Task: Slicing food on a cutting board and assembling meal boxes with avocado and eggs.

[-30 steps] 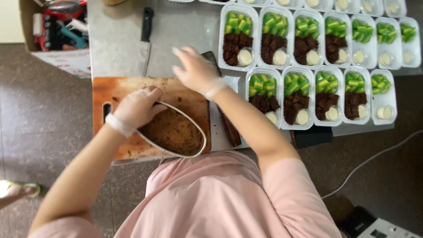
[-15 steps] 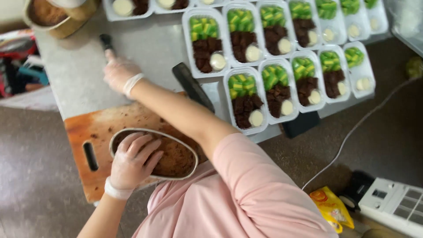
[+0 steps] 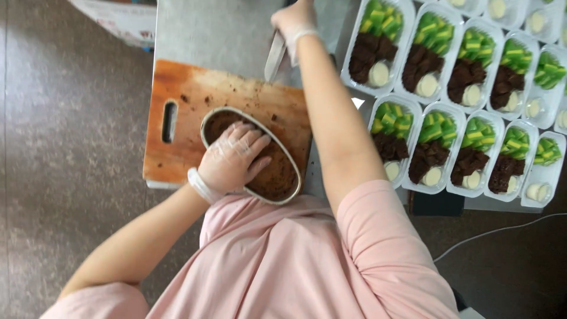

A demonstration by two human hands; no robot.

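Both gloved hands work at the board (image 3: 195,106): left hand (image 3: 231,159) lies spread, fingers apart, on the brown cake (image 3: 271,171) in its oval tin (image 3: 295,177) mid-board; right hand (image 3: 293,20) grips a knife (image 3: 274,58) above the board's far edge. Judging by this, cutting is underway, needing a steady tin.

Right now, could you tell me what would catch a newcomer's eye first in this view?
Most striking are the rows of white plastic meal trays at the right, each filled with green-and-yellow pieces, dark brown chunks and a pale round slice. At the centre, the gloved left hand presses on a dark brown loaf in an oval tin on the orange wooden cutting board. Above it, the gloved right hand holds a steel knife.
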